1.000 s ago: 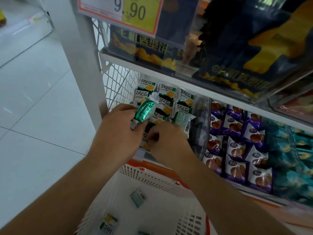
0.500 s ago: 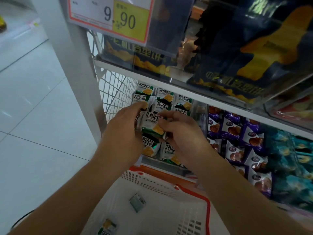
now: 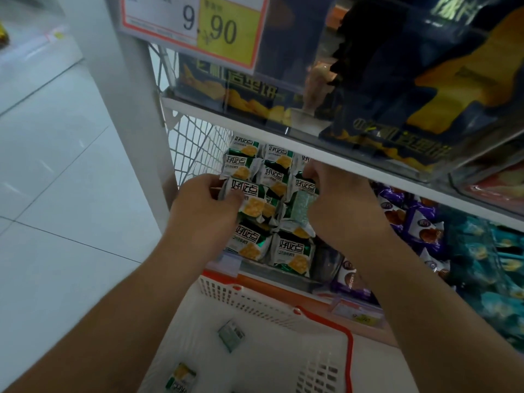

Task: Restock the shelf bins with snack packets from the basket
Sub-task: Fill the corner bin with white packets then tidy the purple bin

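Above the bin, price tag (image 3: 195, 24) reads 9.90 — green packets (image 3: 249, 199) read 好吃点.

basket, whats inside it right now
Two loose snack packets lie on the basket floor: one mid-floor, one nearer. The forearms and frame edge hide the rest.

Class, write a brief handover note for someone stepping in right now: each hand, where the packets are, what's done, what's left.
Left hand: pinches a green packet at the front of the green bin.
Right hand: reaches into the same bin, holding a packet turned back-side out.
Done: the bin looks nearly full, its packets stacked in rows.
Left: seat these two, then shelve the two packets visible in the basket below.
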Available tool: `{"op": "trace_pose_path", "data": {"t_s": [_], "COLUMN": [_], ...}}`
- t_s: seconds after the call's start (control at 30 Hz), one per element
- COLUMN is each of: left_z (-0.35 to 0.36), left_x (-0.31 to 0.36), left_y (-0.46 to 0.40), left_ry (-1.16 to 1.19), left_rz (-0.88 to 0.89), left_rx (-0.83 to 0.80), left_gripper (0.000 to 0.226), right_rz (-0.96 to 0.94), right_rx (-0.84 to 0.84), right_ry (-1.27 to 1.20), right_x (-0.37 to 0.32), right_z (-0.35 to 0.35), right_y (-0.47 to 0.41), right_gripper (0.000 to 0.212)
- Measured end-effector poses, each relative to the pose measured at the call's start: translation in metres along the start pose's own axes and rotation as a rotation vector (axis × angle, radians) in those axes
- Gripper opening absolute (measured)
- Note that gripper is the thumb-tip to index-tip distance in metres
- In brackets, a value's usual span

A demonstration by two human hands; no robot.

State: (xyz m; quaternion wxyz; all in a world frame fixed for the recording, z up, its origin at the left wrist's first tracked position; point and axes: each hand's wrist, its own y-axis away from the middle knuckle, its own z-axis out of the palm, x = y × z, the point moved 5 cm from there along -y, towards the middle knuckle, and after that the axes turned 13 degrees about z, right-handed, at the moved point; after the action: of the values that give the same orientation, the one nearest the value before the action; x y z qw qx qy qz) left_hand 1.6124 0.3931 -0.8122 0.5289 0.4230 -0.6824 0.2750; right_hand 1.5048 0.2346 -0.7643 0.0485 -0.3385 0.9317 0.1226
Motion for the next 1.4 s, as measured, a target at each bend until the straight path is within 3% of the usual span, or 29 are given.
{"op": "trace_pose_path", "data": {"t_s": [0.1,0.17,0.27,0.37,0.43,0.53,0.6,0.7,0.77,0.9,1.0,1.17,1.3,1.4], "left_z": [-0.001,0.002,0.004,0.003,0.002,0.001,0.000,0.001,0.002,0.002,0.005,0.005,0.003,0.003], "left_x": [-0.001,-0.002,-0.002,-0.003,-0.004,-0.005,-0.006,-0.008,-0.010,-0.011,-0.013,-0.012,-0.009,-0.009], "left_y": [-0.003,-0.005,-0.007,-0.009,-0.011,-0.013,-0.015,-0.018,-0.020,-0.020,-0.021,-0.023,-0.022,-0.021], "left_ry": [0.012,0.032,0.032,0.036,0.038,0.062,0.092,0.135,0.141,0.141,0.097,0.094,0.127,0.140], "left_rz": [0.005,-0.007,-0.009,-0.008,-0.003,-0.019,-0.045,-0.103,-0.105,-0.071,-0.064,-0.074,-0.056,-0.083], "left_rx": [0.002,-0.017,-0.049,-0.052,-0.045,-0.027,-0.007,-0.004,0.009,0.020,0.010,0.020,0.033,0.018], "left_gripper": [0.008,0.006,0.003,0.002,0.004,0.007,0.010,0.011,0.010,0.003,0.019,0.027,0.020,0.012], "right_rz": [-0.080,-0.083,-0.069,-0.038,-0.006,0.033,0.169,0.419,0.393,0.284,0.223,0.280,0.260,0.191], "right_rx": [-0.048,-0.127,-0.153,-0.149,-0.070,0.032,-0.029,-0.282,-0.336,-0.353,-0.245,-0.398,-0.479,-0.530], "right_ry": [0.277,0.361,0.329,0.249,0.154,-0.177,-0.591,-1.353,-1.544,-1.441,-1.224,-1.392,-1.578,-1.504], "right_x": [-0.003,-0.007,-0.013,-0.014,-0.013,-0.010,-0.004,-0.004,-0.009,-0.006,-0.003,-0.005,-0.006,-0.010], "right_z": [0.017,0.037,0.051,0.057,0.049,0.023,0.014,0.026,0.030,0.037,0.036,0.045,0.047,0.043], "right_y": [-0.002,-0.001,-0.001,-0.008,-0.014,-0.026,-0.034,-0.039,-0.040,-0.043,-0.044,-0.048,-0.049,-0.048], "right_gripper": [0.058,0.078,0.098,0.097,0.079,0.035,0.010,0.013,0.025,0.031,0.037,0.037,0.028,0.030]}}
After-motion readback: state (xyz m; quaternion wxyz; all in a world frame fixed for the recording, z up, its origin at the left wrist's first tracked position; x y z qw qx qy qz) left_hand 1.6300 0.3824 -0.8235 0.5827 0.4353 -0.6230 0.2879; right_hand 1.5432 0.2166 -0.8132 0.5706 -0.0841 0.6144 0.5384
